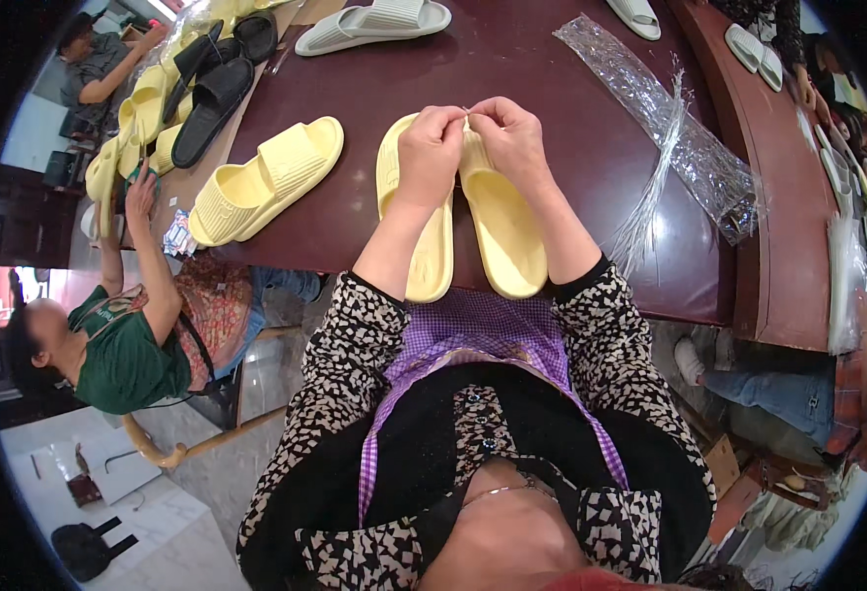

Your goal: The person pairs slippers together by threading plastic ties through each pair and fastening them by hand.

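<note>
A pair of yellow slide slippers lies side by side in front of me: the left slipper and the right slipper, toes pointing away. Over their straps, my left hand and my right hand meet with fingertips pinched together. Something tiny and thin shows between the fingertips, too small to name. Both hands hide much of the straps. To the left, a single yellow slipper rests tilted on the dark red table.
A clear plastic sleeve and a bundle of thin silvery strands lie to the right. Grey slippers are at the far edge. Black slippers and yellow ones pile at left, where a co-worker in green handles them.
</note>
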Tool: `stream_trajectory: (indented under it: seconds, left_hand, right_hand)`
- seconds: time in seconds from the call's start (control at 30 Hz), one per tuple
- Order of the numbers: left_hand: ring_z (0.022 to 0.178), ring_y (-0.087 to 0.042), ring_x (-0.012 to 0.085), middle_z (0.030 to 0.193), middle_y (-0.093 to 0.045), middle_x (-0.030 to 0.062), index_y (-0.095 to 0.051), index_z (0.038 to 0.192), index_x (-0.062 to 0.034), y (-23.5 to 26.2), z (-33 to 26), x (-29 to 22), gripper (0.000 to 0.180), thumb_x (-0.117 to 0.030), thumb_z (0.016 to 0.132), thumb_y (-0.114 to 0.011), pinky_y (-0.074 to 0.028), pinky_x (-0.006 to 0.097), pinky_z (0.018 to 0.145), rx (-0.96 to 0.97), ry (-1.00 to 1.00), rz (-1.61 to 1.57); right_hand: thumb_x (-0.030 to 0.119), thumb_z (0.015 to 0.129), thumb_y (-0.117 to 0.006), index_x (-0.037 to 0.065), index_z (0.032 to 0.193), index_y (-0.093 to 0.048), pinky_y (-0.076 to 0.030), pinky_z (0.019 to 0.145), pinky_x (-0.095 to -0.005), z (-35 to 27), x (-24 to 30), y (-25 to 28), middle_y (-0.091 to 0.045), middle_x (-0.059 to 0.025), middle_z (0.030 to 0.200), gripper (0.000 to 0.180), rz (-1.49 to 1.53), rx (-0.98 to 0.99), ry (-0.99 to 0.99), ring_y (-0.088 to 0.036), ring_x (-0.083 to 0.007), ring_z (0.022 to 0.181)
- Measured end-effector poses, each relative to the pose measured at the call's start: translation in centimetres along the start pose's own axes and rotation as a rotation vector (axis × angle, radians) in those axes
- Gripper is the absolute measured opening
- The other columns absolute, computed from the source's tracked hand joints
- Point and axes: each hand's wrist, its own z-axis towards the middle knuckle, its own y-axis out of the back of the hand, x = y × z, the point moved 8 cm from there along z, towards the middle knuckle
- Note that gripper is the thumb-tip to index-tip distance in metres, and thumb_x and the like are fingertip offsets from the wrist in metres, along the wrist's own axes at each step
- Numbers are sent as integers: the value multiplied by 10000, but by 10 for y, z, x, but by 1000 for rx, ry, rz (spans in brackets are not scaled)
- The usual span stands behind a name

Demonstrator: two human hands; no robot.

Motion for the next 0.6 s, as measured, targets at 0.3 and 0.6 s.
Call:
stream_trajectory:
  seconds: [0.3,0.6]
  left_hand:
    - [847,-596,191,1025,-596,148,-591,1051,28,79,-9,37,240,-75,837,-550,-484,275,721,-102,199,96]
    - [843,-571,137,1015,-593,86,-539,1128,40,69,-73,84,320,-192,911,-497,-477,248,690,-62,695,-255]
  right_hand:
    - [72,811,-616,-10,896,-645,-457,595,-204,-29,45,56,-624,-12,727,121,-100,-126,48,-553,-52,674]
    - [348,804,-620,0,817,-635,-471,683,-398,-66,17,-10,-633,-195,798,349,-659,406,-230,-621,-316,752]
